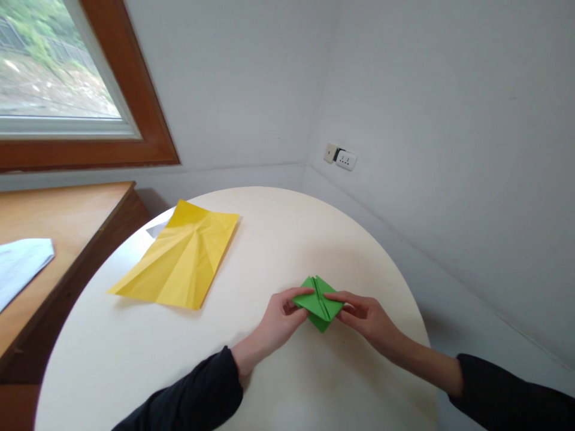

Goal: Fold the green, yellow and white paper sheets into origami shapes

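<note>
Green folded paper [320, 302] on round cream table [278, 239]

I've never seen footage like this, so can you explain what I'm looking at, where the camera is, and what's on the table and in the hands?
There is no machine here, only a person at work. The single picture comes from a camera worn on the person's head, looking forward and down, so the two dark-sleeved arms are their own. The left hand and right hand pinch a folded green paper from either side, just above a round white table. A creased yellow sheet lies flat farther left on the table. Beside the table is a wooden desk with a pale paper on it, under a window. A wall socket sits in the corner.
</note>
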`<state>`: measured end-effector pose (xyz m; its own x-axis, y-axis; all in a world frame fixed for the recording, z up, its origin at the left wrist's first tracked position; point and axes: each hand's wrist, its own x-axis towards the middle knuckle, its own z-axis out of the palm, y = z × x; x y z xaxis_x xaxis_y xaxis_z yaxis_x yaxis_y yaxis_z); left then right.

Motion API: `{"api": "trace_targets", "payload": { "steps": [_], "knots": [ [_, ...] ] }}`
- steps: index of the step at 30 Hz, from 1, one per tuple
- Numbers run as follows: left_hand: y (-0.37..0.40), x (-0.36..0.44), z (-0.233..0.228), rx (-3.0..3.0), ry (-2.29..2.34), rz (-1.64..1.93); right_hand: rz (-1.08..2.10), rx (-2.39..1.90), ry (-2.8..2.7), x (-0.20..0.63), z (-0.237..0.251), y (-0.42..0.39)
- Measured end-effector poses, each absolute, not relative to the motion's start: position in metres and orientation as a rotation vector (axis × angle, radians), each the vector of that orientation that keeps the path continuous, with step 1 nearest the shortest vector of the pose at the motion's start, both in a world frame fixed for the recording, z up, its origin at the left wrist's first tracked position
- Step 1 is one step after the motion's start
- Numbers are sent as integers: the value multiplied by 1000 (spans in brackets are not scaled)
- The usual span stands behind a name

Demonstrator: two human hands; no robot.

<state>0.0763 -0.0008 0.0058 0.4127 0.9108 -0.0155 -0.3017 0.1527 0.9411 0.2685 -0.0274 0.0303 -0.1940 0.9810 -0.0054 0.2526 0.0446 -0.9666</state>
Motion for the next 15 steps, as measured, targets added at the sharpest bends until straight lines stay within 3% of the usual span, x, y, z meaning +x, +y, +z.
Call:
{"api": "trace_targets", "payload": {
  "steps": [15],
  "knots": [
    [-1,75,6,1142,786,973,1244,-1386,-1499,266,34,-28]
  ]
}}
